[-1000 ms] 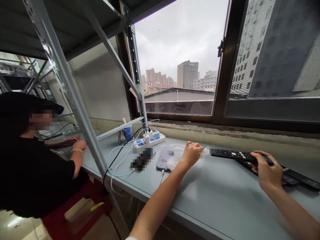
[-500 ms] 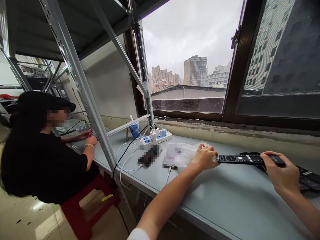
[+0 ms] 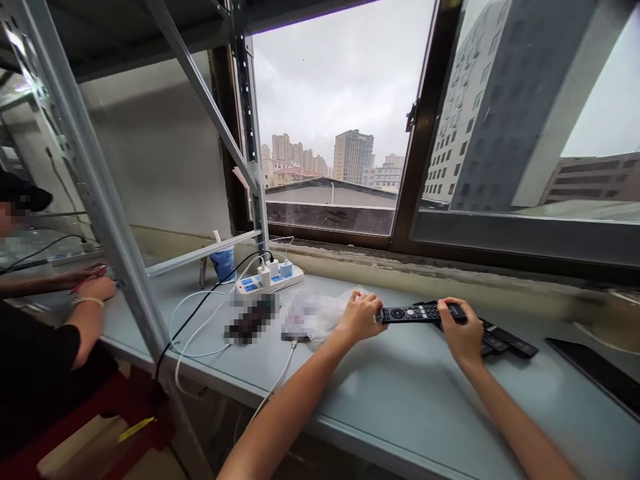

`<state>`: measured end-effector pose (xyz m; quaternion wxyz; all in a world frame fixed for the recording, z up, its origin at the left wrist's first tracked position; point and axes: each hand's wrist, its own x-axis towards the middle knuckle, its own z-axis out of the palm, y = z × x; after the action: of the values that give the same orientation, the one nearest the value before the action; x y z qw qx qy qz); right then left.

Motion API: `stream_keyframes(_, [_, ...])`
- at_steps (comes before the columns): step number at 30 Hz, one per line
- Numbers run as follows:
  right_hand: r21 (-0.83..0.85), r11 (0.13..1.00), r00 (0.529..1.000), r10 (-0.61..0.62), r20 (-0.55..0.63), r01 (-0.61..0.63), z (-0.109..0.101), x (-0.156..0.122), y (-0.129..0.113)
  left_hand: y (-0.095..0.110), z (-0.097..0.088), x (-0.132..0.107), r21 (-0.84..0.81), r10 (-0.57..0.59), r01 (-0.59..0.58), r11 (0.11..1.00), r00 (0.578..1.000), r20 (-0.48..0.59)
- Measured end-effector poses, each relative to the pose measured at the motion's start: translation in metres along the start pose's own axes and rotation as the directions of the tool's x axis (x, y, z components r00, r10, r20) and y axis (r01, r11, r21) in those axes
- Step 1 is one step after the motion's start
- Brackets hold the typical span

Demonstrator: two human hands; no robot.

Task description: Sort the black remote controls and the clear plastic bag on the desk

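My right hand (image 3: 461, 333) is closed round the back end of a black remote control (image 3: 407, 313), held just above the grey table (image 3: 390, 400). Curled over a clear plastic bag (image 3: 317, 313), my left hand (image 3: 361, 315) is gripping it right at the remote's front tip. More black remotes (image 3: 505, 339) lie under and behind my right hand.
A white power strip (image 3: 267, 280) with chargers and trailing cables sits at the back left, beside a blue cup (image 3: 223, 262). A metal shelf post (image 3: 100, 193) stands at the left. Another person's hands (image 3: 95, 287) work at the far left. A dark flat object (image 3: 597, 370) lies at the right.
My right hand has brought the remote leftwards to meet my left hand at the bag. The view has swung to the right.
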<state>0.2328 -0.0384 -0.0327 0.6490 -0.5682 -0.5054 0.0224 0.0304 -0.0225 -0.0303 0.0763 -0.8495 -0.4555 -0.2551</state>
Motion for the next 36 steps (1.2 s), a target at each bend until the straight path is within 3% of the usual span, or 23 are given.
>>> stream_keyframes(7, [0.055,0.997,0.999,0.050,-0.016,-0.049,-0.001,0.001,0.000,-0.001,0.003,0.000,-0.047,-0.021,0.021,0.999,1.000,0.004])
stream_keyframes(10, [0.136,0.980,0.988,0.154,-0.030,-0.148,0.001,0.003,0.003,-0.001,0.005,0.000,-0.049,-0.030,0.031,0.998,0.999,0.023])
stream_keyframes(17, [0.372,0.804,0.864,0.503,-0.008,-0.464,0.000,0.011,0.002,-0.006,-0.002,0.005,-0.042,-0.091,0.089,0.995,0.995,-0.037])
stream_keyframes(21, [0.418,0.709,0.785,0.620,0.016,-0.568,-0.002,0.014,0.001,-0.012,0.001,0.004,0.006,-0.078,0.077,0.997,0.997,0.024])
stream_keyframes(26, [0.419,0.684,0.766,0.641,0.047,-0.597,0.000,0.012,0.003,-0.015,0.002,0.001,0.038,-0.107,0.103,0.994,0.986,0.130])
stream_keyframes(36, [0.455,0.560,0.693,0.692,0.203,-0.692,-0.001,0.011,0.003,-0.016,0.001,0.006,0.048,-0.159,0.155,0.987,0.985,0.074])
